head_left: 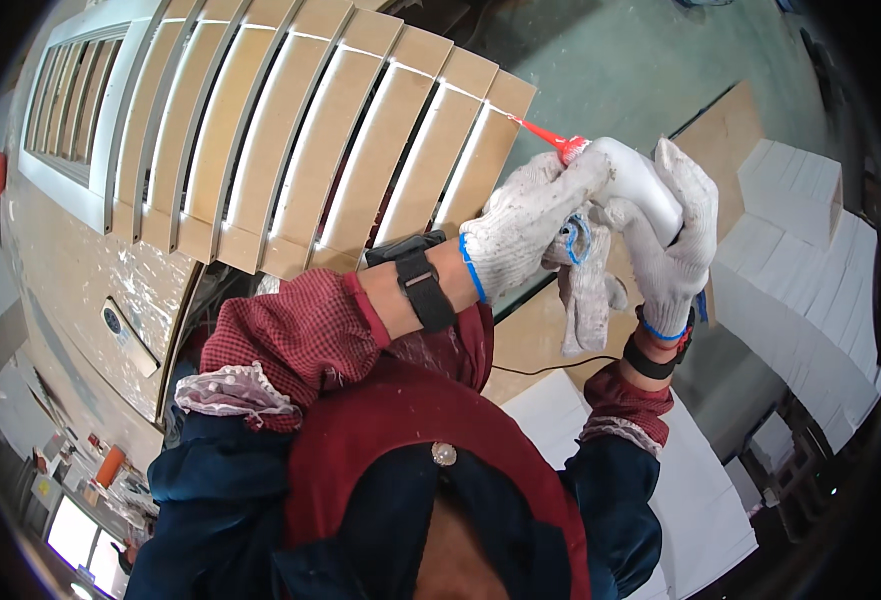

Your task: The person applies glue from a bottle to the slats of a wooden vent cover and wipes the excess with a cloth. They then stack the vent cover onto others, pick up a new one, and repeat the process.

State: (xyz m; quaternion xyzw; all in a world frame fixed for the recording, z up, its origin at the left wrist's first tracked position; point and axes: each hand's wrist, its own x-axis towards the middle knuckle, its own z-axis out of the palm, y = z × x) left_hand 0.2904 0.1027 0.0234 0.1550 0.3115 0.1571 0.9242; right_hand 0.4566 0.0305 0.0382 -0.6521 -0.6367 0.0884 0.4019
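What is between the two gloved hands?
In the head view, a white tube with a red nozzle, gripped by left hand and right hand; a rag hangs below.

The person is wearing white knit gloves with blue cuffs on the left hand [525, 225] and right hand [672, 235], black wristbands just below them, red checked sleeves, and navy oversleeves.

Bright, sharp, fisheye-bent dark rim

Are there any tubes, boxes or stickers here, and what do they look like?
Glue tube: held in both gloved hands, upper right; white body, red pointed nozzle touching the slat panel.
Label plate: left, on the beige board; narrow, pale rectangle with a round blue mark.
White boxes: stacked at far right; plain, rectangular.
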